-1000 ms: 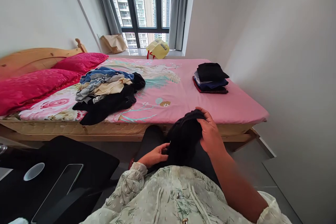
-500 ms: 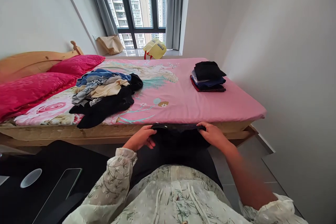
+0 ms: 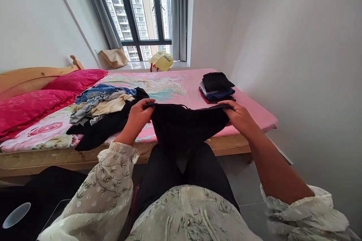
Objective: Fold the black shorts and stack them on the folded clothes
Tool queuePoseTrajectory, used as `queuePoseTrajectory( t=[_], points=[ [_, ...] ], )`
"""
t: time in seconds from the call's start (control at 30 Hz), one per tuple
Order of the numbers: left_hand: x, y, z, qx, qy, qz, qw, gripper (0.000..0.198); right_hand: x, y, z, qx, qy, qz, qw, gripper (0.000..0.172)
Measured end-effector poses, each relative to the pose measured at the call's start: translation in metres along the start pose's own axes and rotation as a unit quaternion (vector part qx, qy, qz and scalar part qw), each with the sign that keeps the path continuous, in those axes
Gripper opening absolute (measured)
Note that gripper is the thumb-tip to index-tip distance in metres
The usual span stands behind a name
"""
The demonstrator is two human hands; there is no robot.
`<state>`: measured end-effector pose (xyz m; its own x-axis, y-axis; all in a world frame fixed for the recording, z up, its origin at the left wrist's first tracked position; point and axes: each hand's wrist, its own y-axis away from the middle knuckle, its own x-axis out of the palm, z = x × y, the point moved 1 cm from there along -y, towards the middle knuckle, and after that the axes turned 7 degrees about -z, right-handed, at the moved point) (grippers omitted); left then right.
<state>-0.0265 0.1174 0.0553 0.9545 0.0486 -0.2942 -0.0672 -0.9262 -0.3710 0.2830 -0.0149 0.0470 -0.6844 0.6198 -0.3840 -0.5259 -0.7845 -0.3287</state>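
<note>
While in two hands (image 3: 139, 113) (image 3: 240, 117), one black garment (image 3: 188, 126).

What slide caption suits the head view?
Left hand and right hand hold a black fabric garment before a pink-sheeted wooden bed bearing a multicoloured clothes heap.

A wooden bed (image 3: 19, 172) has a thick mattress (image 3: 232, 145) and a pink sheet (image 3: 195, 79) with a white bird and a big rose on it. Two shiny dark-pink pillows (image 3: 36, 111) lie at the headboard end. Just beside them is a messy heap of blue, grey, cream and black clothes (image 3: 104, 107), and its black part reaches the near edge. Toward the other end sits a neat stack of folded clothes (image 3: 217, 88), black on top and red at the bottom. The shiny window sill (image 3: 140, 66) holds a crumpled brown paper bag (image 3: 114, 59) and a yellow bag with red straps (image 3: 161, 61). A flat black tabletop (image 3: 53, 180) holds a round whitish thing (image 3: 17, 214).
</note>
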Motion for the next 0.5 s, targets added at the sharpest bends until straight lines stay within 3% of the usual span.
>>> queuePoseTrajectory(
  t=[0.07,0.13,0.23,0.3,0.43,0.5],
  points=[
    [0.000,0.000,-0.006,0.044,-0.005,0.040,0.998,0.043,-0.002,-0.007,0.012,-0.025,-0.008,0.015,1.000,0.038],
    [-0.004,-0.007,-0.004,0.062,-0.087,0.103,0.989,0.039,-0.007,-0.018,0.013,-0.040,0.060,0.045,0.996,0.037],
    [-0.022,-0.028,0.003,0.000,-0.203,0.130,0.971,0.032,-0.019,-0.037,0.004,0.008,0.142,0.081,0.986,0.037],
    [-0.034,-0.040,-0.001,-0.043,-0.236,0.136,0.961,0.038,-0.025,-0.046,0.003,0.013,0.171,0.085,0.981,0.037],
    [-0.043,-0.047,-0.039,-0.036,-0.246,0.154,0.956,0.052,-0.032,-0.053,0.029,-0.127,0.242,0.011,0.962,0.039],
    [-0.043,-0.044,-0.064,-0.051,-0.199,0.129,0.970,0.054,-0.036,-0.053,0.052,-0.131,0.222,-0.010,0.966,0.039]
  ],
)
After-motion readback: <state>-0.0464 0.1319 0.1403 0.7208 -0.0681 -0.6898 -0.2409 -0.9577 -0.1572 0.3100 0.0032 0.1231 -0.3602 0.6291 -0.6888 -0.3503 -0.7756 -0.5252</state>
